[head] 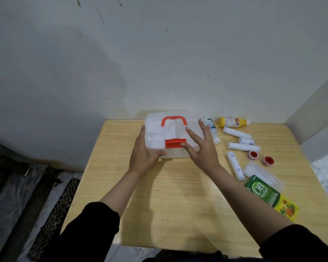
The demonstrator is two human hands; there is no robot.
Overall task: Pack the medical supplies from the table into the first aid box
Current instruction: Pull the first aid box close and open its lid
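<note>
A clear plastic first aid box (155,133) with a red handle (173,120) and a red front latch (174,143) stands closed at the table's far edge. My left hand (143,154) grips the box's left front corner, thumb on the front wall. My right hand (201,146) lies spread on the lid, its thumb touching the latch. To the right lie a yellow bottle (233,122), a white bottle (212,129), several white bandage rolls (243,146), two red tape rolls (252,155), a pack of cotton swabs (261,173) and a green herbal box (269,197).
The wooden table (178,195) stands against a white wall (159,63). Its left edge drops to a floor with a dark woven mat (53,214). A wall corner rises at the right.
</note>
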